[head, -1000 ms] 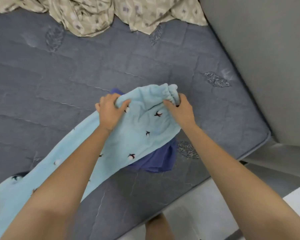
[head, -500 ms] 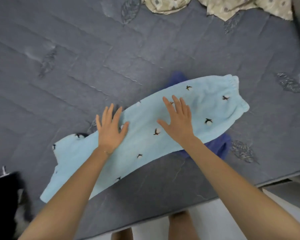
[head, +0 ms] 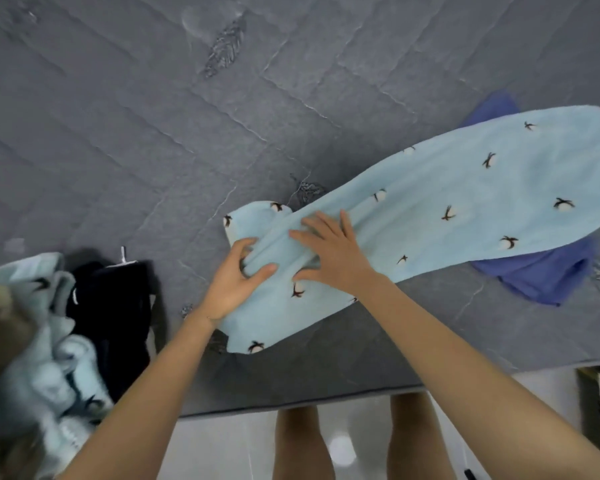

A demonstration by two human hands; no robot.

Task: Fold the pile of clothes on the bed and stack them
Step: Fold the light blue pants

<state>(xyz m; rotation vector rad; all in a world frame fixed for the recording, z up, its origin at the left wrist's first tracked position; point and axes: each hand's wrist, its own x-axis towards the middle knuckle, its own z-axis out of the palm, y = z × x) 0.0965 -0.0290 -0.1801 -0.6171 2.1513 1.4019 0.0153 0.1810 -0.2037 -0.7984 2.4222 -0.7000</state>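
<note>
So the light blue pants [head: 465, 202] with the little bird print are laid out long on the grey bed [head: 153, 133]. They run at a slant from close to the near edge up and off toward the right side, and the far end is cut off by the frame so I can't see it.

The left hand [head: 236, 282] is at the narrow leg end, thumb and fingers curled in and pinching a raised ridge of the fabric. The right hand [head: 329, 251] is just beside it and almost touching, lying flat on the pants with the fingers straight and spread, pressing the cloth down.

Under the wide part of the pants there's a blue garment [head: 541, 275], sticking out on both the near side and the far side.

Over by the near left corner of the bed sits the pile [head: 49, 375]. It's pretty blurry, mostly fluffy pale blue stuff with the same bird print. A black piece [head: 118, 323] lies against its right side, near the left hand but not touching it.

Past the near edge you can see bare legs [head: 302, 441] standing on a pale shiny floor [head: 222, 448].
</note>
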